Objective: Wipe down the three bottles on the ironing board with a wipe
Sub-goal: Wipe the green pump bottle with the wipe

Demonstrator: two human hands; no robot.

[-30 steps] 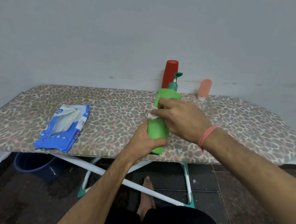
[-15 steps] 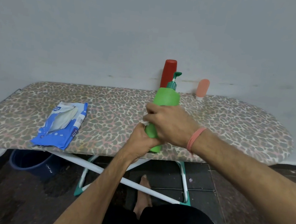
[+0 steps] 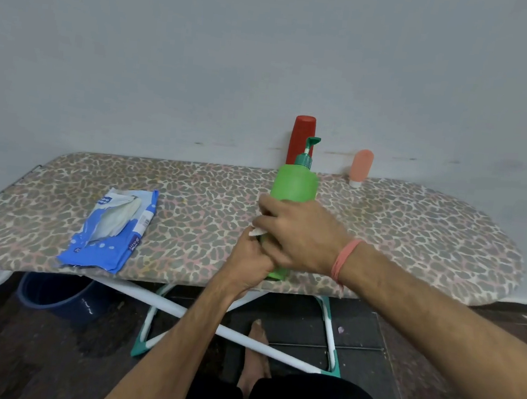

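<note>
On the leopard-print ironing board (image 3: 382,231), left hand (image 3: 250,263) grips the green bottle (image 3: 294,186); right hand (image 3: 300,235) clamps the wipe (image 3: 257,231) on it (pressing hard might tip it).

The left hand (image 3: 250,264) is raised from below, its fingers curled round the base of the tall green plastic pump bottle (image 3: 293,186). The right hand (image 3: 297,235) is wrapped across the bottle's middle, a white wipe (image 3: 257,231) pressed beneath its fingers.
</note>
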